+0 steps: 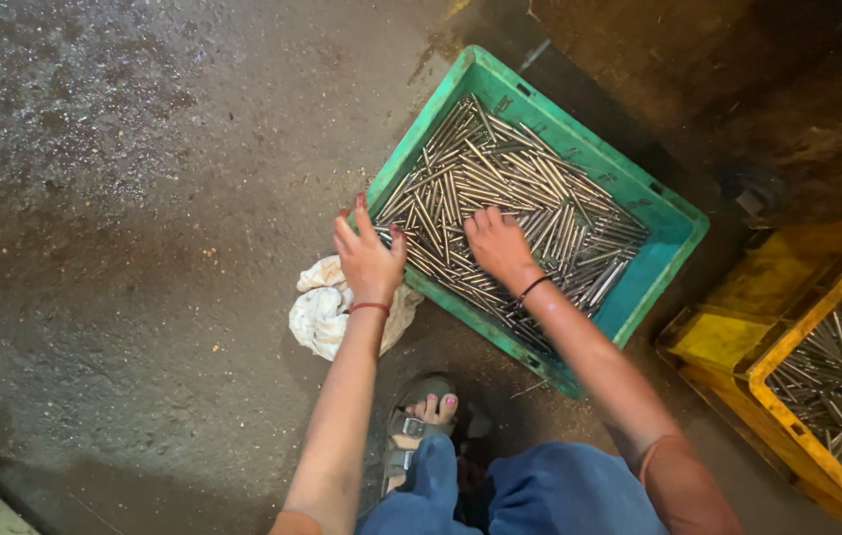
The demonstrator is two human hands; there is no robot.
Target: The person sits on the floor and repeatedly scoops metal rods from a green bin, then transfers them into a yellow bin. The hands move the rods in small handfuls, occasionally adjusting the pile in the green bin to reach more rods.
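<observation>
Grimy concrete floor (124, 248) all around, with a green crate (674, 223) sitting on it, packed with thin metal rods (510, 188). Her left hand (369, 260) hovered at the crate's near corner, fingers spread, holding nothing, just above a crumpled white rag (320, 309). Her right hand (498, 246) lay flat on the rods, fingers spread too. A yellow crate (788, 342) beside it held more rods. Looked like most of the pile was untouched.

packages: none | labels: none | signs: none | screens: none
</observation>
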